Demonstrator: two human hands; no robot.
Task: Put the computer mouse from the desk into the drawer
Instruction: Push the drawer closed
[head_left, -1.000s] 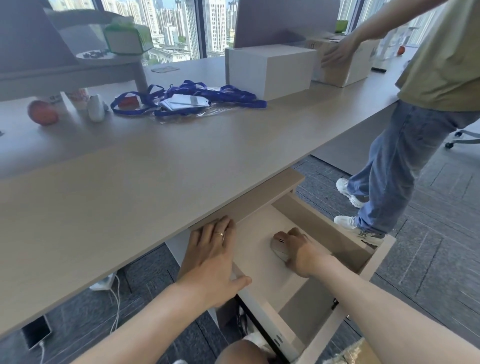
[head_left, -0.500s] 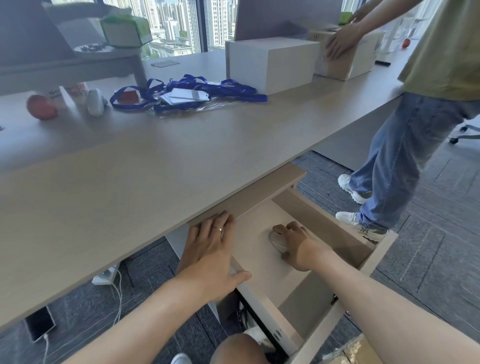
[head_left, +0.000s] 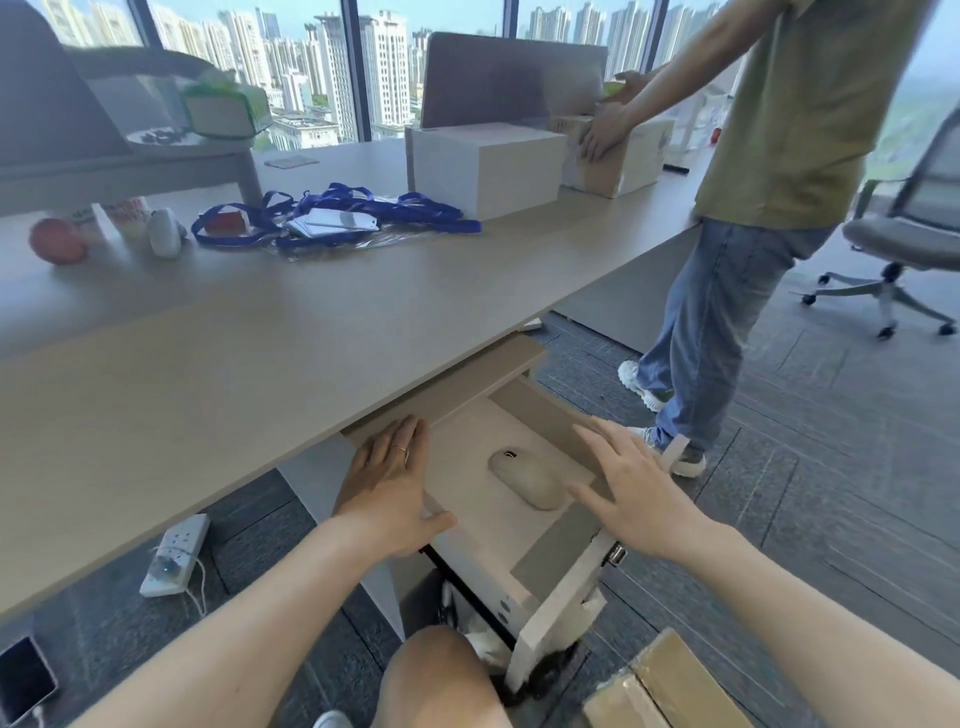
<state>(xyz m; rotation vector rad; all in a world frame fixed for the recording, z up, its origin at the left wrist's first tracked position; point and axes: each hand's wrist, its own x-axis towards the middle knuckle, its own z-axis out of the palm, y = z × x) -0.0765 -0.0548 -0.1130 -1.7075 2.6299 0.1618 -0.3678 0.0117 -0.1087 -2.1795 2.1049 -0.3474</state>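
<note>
A beige computer mouse (head_left: 525, 478) lies flat on the bottom of the open drawer (head_left: 551, 613), which is pulled out from under the desk (head_left: 218, 364). My right hand (head_left: 631, 486) hovers just right of the mouse, fingers spread, touching nothing. My left hand (head_left: 390, 480) rests palm down on the drawer's left wall, fingers flat, a ring on one finger. The mouse lies between the two hands, apart from both.
A person in jeans (head_left: 727, 291) stands at the desk's right end, hands on a cardboard box (head_left: 618, 161). A white box (head_left: 485, 169), blue lanyards (head_left: 332, 218) and a red ball (head_left: 56, 241) lie on the desk. A power strip (head_left: 176, 553) lies on the floor, an office chair (head_left: 904, 228) right.
My right hand has let go of the mouse and pulled back to the right with fingers spread. The mouse stays in the drawer. The left hand has stayed in place.
</note>
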